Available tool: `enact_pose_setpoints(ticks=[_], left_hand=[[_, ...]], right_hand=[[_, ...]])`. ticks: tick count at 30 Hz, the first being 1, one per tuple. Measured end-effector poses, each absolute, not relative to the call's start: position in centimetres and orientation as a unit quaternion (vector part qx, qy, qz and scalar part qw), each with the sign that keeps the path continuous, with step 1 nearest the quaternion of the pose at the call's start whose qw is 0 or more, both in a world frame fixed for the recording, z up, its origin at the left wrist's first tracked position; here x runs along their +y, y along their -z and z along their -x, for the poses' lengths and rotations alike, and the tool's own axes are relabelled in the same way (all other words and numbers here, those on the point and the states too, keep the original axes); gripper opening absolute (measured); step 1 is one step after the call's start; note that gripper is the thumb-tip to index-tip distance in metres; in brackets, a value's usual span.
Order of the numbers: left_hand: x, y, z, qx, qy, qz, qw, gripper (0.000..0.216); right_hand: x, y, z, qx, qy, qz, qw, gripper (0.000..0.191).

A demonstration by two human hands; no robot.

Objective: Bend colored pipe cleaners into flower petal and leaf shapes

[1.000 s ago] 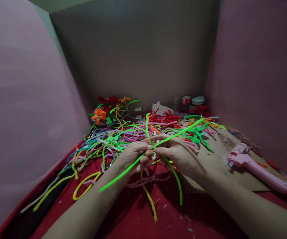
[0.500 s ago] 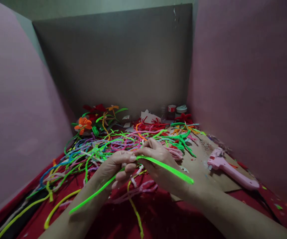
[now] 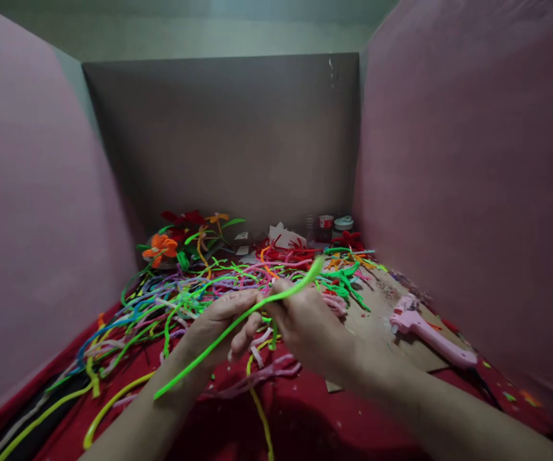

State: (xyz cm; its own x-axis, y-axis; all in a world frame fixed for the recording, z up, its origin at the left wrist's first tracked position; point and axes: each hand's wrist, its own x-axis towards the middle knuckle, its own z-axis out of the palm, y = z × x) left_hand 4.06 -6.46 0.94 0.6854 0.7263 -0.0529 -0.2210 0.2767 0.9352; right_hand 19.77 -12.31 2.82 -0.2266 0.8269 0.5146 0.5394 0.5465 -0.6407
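The bright green pipe cleaner (image 3: 209, 349) runs slantwise across both your hands, its long axis rising from a near end over your left forearm to a far end above the knuckles of your right hand (image 3: 308, 320). The crossing sits where your fingertips meet, so neither hand is clearly nearer; the longer stretch lies on the side of your left hand (image 3: 226, 320), the shorter beyond your right.

Your left grip is pinched on it at thumb and forefinger, the other fingers loosely curled. Your right grip is closed around it just beside, fingers bent in; the exact contact is hidden behind your knuckles. A short green length (image 3: 273, 335) hangs below the meeting point, and you cannot tell whether it joins the piece you hold.

Beyond your hands, the heap of coloured pipe cleaners (image 3: 192, 291) spreads across the bench (image 3: 315, 429). The pink glue gun (image 3: 432, 336) lies well apart, to your right.
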Motion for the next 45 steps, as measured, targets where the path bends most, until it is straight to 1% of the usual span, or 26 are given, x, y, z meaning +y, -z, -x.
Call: enact_pose_setpoints(ticks=[2,3,4,5,6,10,13,17,20,24,26,29,34,37,39,40,41,42,45], left_hand=[[-6.1,-0.7,-3.9,0.227,-0.338,-0.499,0.765,0.017],[-6.0,-0.7,-3.9,0.214,-0.351,-0.491,0.768,0.013],[-5.9,-0.7,-3.8,0.202,-0.364,-0.487,0.768,0.009],[-5.8,-0.7,-3.8,0.194,-0.377,-0.486,0.764,0.011],[-5.8,-0.8,-3.7,0.191,-0.385,-0.49,0.758,0.015],[-6.1,-1.0,-3.9,0.21,-0.396,-0.533,0.718,0.031],[-6.2,-0.8,-4.3,0.26,-0.413,-0.572,0.66,0.03],[-6.0,-0.5,-4.8,0.335,-0.414,-0.608,0.589,0.029],[-6.1,-0.5,-4.9,0.362,-0.401,-0.616,0.573,0.029],[-6.4,-0.6,-5.1,0.352,-0.389,-0.65,0.55,0.03],[-6.5,-0.5,-5.2,0.339,-0.369,-0.667,0.551,0.028],[-6.6,-0.5,-5.1,0.328,-0.373,-0.681,0.538,0.02],[-6.9,-1.3,-4.8,0.314,-0.387,-0.715,0.491,0.013],[-7.1,-1.5,-4.9,0.325,-0.383,-0.717,0.484,0.012],[-7.1,-1.4,-5.0,0.333,-0.395,-0.698,0.496,0.015],[-7.1,-1.4,-5.0,0.329,-0.404,-0.683,0.511,0.016],[-7.0,-1.5,-5.0,0.319,-0.415,-0.665,0.532,0.015],[-6.9,-1.7,-4.8,0.304,-0.426,-0.646,0.556,0.015],[-6.1,-2.7,-3.3,0.257,-0.477,-0.595,0.594,0.013]], right_hand=[[-12.1,-3.4,-19.9,-0.691,-0.386,0.408,0.455,0.013],[-11.9,-3.5,-20.0,-0.643,-0.488,0.385,0.448,0.013],[-11.7,-3.5,-20.1,-0.591,-0.56,0.374,0.444,0.012],[-11.5,-3.4,-20.2,-0.545,-0.607,0.372,0.443,0.011],[-11.3,-3.2,-20.3,-0.511,-0.629,0.374,0.452,0.012],[-10.4,-2.0,-20.5,-0.452,-0.634,0.372,0.505,0.022],[-9.9,-1.1,-20.4,-0.46,-0.613,0.382,0.516,0.028],[-9.6,-0.5,-20.1,-0.538,-0.516,0.42,0.518,0.03],[-9.5,-0.2,-20.0,-0.596,-0.461,0.438,0.491,0.025],[-9.6,0.0,-20.2,-0.642,-0.434,0.455,0.439,0.023],[-9.6,0.0,-20.3,-0.654,-0.431,0.457,0.421,0.02],[-9.8,-0.1,-20.1,-0.645,-0.461,0.466,0.393,0.018],[-10.3,0.0,-19.8,-0.6,-0.533,0.446,0.396,0.016],[-10.4,0.0,-19.6,-0.583,-0.551,0.446,0.397,0.022],[-10.4,-0.1,-19.5,-0.595,-0.537,0.444,0.4,0.028],[-10.5,-0.3,-19.5,-0.615,-0.509,0.446,0.403,0.03],[-10.6,-0.5,-19.4,-0.644,-0.456,0.455,0.412,0.03],[-10.9,-0.8,-19.3,-0.676,-0.374,0.469,0.428,0.029],[-12.8,-1.1,-18.0,-0.744,-0.038,0.479,0.465,0.016]])
